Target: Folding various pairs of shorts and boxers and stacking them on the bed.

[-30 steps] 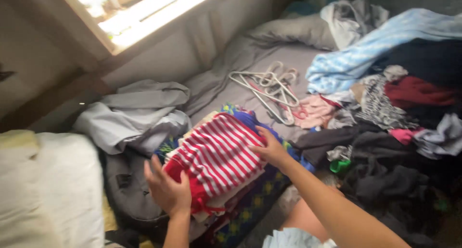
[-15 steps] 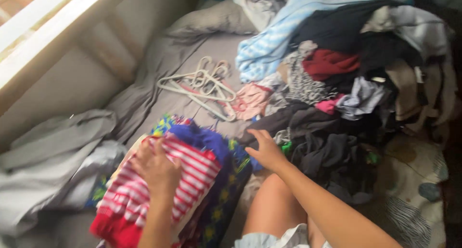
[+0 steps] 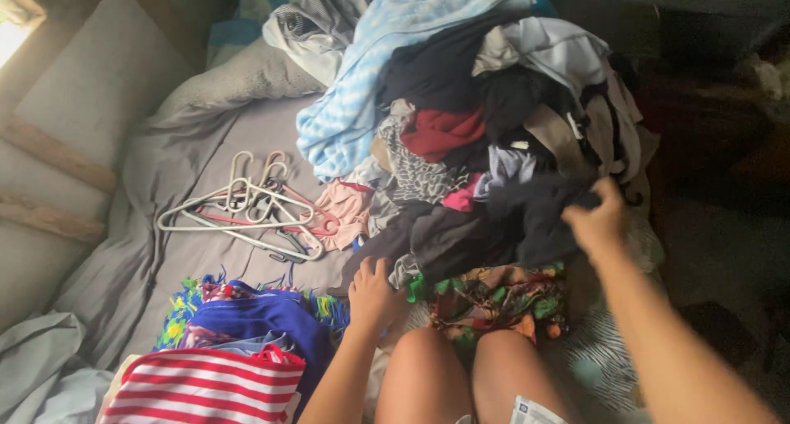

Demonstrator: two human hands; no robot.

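My right hand [image 3: 597, 218] is closed on a dark garment [image 3: 527, 218] at the front of a big heap of mixed clothes [image 3: 494, 103] and pulls it up from the heap. My left hand [image 3: 374, 292] lies flat on the bed just before my knees, fingertips at the dark garment's lower edge and a small grey cloth [image 3: 403, 269]. A colourful leaf-print fabric [image 3: 494, 296] lies between the hands. At bottom left sits a folded stack topped by a red-and-white striped piece [image 3: 206, 387], with a blue garment [image 3: 263, 321] behind it.
Several white and pink hangers [image 3: 247, 206] lie on the grey bed sheet [image 3: 164, 251] at left. A pink garment [image 3: 341, 214] rests beside them. A light blue striped blanket [image 3: 362, 86] drapes over the heap. A wall [image 3: 74, 103] runs along the left.
The view has swung right, toward the heap. My left hand left the striped stack and moved to the bed by my knees. My right hand reached up and took hold of the dark garment.
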